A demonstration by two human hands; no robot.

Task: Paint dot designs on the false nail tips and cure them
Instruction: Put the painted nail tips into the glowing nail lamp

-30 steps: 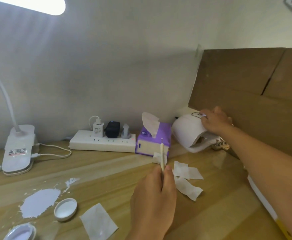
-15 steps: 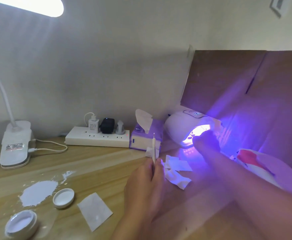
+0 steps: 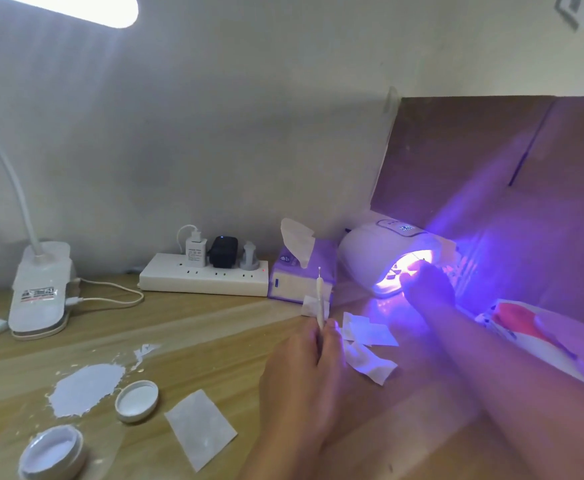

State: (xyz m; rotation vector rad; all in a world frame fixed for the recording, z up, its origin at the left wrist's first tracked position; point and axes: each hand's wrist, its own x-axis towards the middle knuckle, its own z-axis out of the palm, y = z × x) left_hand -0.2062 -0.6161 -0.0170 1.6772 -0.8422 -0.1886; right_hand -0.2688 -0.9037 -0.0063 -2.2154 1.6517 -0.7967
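A clip-on desk lamp [image 3: 41, 289] is standing at the left rear of the bench [image 3: 214, 341]. Its cable is running toward a white power strip [image 3: 204, 277] that is carrying three plugs against the wall. Just right of the strip, a purple tissue box [image 3: 301, 282] is sitting with one tissue sticking up. Beside the box the curing lamp [image 3: 370, 258] is glowing violet, with a brown cardboard panel [image 3: 484, 161] rising behind it.

The right hand [image 3: 427, 285] is reaching to the lamp's mouth. Its fingers are lost in the glare, so I cannot tell whether they are gripping anything, and the false nail tips cannot be made out there. The forearm is lying across the bench's right side, in front of a red-and-white packet [image 3: 519, 323].

The left hand [image 3: 304, 375] is pinching a pale dotting tool [image 3: 319, 299] upright in front of the tissue box. Crumpled wipes [image 3: 370, 344] are lying between the two hands.

At near left an open jar [image 3: 53, 452] is holding white gel, and its cap [image 3: 136, 400] is lying upturned just behind it. A white paint puddle [image 3: 86, 389] is spreading beside the cap, and a flat wipe [image 3: 200, 427] is lying to the cap's right.
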